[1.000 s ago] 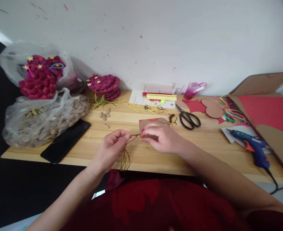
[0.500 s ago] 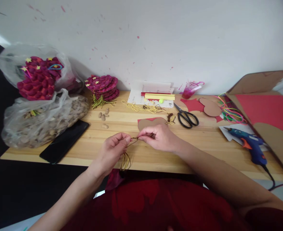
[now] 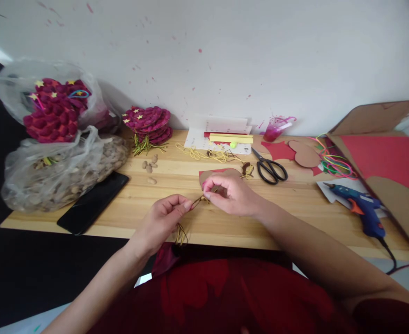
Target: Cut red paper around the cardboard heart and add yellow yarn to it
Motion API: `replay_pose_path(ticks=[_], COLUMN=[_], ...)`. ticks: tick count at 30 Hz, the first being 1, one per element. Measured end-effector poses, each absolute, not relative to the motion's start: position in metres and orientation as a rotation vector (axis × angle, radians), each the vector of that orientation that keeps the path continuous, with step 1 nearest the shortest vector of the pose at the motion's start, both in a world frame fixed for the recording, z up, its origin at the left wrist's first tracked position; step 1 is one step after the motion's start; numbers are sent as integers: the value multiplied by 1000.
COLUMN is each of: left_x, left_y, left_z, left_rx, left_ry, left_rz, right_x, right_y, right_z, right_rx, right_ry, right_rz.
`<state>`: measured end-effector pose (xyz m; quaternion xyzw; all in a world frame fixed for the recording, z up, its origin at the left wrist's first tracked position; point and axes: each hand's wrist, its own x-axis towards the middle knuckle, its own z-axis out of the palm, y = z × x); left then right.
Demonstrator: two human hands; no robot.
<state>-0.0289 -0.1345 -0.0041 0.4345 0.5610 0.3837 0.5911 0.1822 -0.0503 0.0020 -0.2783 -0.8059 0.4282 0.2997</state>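
Hands (image 3: 197, 204) pinching yellow cord (image 3: 181, 232)

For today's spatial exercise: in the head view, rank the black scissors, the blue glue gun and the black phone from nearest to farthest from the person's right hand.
From the right hand:
1. Black scissors, just beyond it, up and to its right.
2. Black phone, on the left, past the left hand.
3. Blue glue gun, far right near the cardboard; only a little farther than the phone.

No readable text — nothing legible anywhere.
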Motion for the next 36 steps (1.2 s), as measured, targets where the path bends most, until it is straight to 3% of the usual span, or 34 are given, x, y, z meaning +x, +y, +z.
replay_pose_path(ticks=[3,11,17,23,30,36], left_x=[-29,-34,-36,-38,-43,-46], left_y=[-135,-133,-132,-134,-135,-138], left_z=[-4,-3,2,2,0,2], left_rx=[1171,1342,1365,1275,1271,1209], left_ry=[1332,1424,1384,1424,1454,1462], left_rz=[795,628,709,747,806,823], right_x=[181,180,182,185,193,209], right_y=[-51,-49,-43,-43,-40,-21], right_z=[1,0,-1,4,6,8], right_rx=[-730,-724,-698,-806,-886,-1082], right_ry=[-2118,-1681,-1501,-1753,-2168,-1922], right_rz=[1126,1771,2007,1774,1269,917])
